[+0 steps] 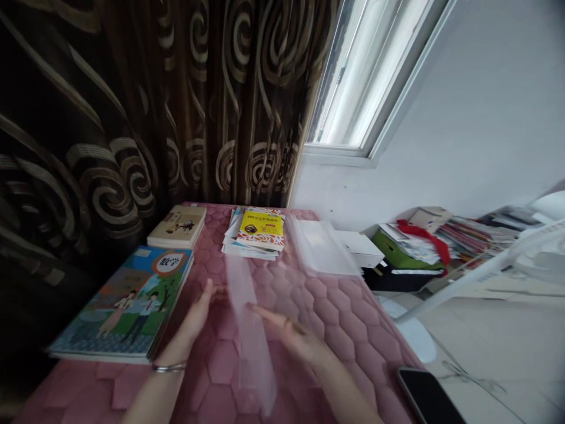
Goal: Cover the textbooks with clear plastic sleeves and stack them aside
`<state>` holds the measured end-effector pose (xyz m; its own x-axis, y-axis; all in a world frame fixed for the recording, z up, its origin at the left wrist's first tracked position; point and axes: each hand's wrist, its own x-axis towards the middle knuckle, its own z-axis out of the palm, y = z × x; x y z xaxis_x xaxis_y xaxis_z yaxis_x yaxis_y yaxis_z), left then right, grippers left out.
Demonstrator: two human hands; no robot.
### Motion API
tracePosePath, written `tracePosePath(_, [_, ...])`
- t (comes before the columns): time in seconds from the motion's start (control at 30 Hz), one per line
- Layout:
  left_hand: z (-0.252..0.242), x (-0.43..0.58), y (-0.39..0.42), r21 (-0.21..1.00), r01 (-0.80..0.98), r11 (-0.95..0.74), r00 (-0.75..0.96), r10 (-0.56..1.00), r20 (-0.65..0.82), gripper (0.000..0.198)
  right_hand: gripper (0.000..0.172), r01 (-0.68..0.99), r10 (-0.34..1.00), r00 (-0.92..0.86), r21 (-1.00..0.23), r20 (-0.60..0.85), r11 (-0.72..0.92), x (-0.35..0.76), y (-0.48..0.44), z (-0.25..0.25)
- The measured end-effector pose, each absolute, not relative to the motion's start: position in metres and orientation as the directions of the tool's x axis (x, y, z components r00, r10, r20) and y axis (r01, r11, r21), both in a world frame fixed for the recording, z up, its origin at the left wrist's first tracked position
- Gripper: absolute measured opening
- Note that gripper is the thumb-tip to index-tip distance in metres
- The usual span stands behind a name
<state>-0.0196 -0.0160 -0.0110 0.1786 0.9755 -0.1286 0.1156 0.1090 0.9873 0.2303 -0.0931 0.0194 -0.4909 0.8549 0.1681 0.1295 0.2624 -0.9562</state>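
Fig. 1. Clear plastic sleeve, seen edge-on and blurred, held above the middle of the counter, which carries a pink quilted cover. The left hand is spread open, fingers straight, its palm turned toward the sleeve's left face. The right hand is stretched out with its fingertips at the sleeve's upper part; whether they pinch the film cannot be told.

Risks, as judged from this pose:
- **Slipping:** the film looks limp and slick, so a light fingertip hold could let it slide down onto the quilting or fold on itself.
- **Creasing:** if the two hands press it unevenly, the film could crease.
- **Knocked books:** the mathematics textbook lies just beside the left wrist, and a wide sweep could shove it over the counter's near edge.
- **Knocked phone:** the phone rests at the right edge, near the right forearm, and a careless elbow might knock it off.

The stack under the yellow-covered book and the pile of spare sleeves lie well apart from both hands.
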Motion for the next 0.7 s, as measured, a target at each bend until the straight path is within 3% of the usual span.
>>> tracePosePath(0.1, [0.008,-0.043,-0.017,0.927,-0.086,0.364,0.29,0.9,-0.326,0.077,0.056,0.173,0.761,-0.617,-0.91,0.199,0.378,0.204,-0.096,0.012])
tracePosePath(0.2, [0.018,-0.054,-0.023,0.908,-0.059,0.414,0.226,0.892,-0.392,0.057,0.041,0.419,0.856,-0.469,-0.799,0.217,0.432,0.203,-0.093,0.002])
tracePosePath(0.27, [0.019,-0.053,-0.025,0.922,-0.005,0.387,0.108,0.917,-0.384,0.048,0.035,0.681,0.964,-0.17,-0.682,0.206,0.266,0.211,-0.086,-0.006])
tracePosePath(0.33, [0.015,-0.049,-0.026,0.925,0.045,0.377,0.018,0.925,-0.379,0.037,0.038,0.85,0.979,0.096,-0.527,0.181,0.015,0.219,-0.079,-0.014])
tracePosePath(0.43, [0.006,-0.04,-0.024,0.938,0.082,0.338,-0.032,0.941,-0.336,0.027,0.051,0.905,0.973,0.217,-0.39,0.076,-0.171,0.224,-0.071,-0.022])
tracePosePath(0.6, [-0.007,-0.038,-0.017,0.962,0.154,0.227,-0.021,0.974,-0.227,0.029,0.019,0.837,0.994,0.1,-0.536,-0.051,-0.111,0.244,-0.071,-0.017])
tracePosePath(0.7, [-0.01,-0.045,-0.012,0.923,0.362,0.131,-0.094,0.99,-0.104,0.03,0.029,0.813,0.995,0.099,-0.579,0.029,-0.064,0.284,-0.078,-0.004])
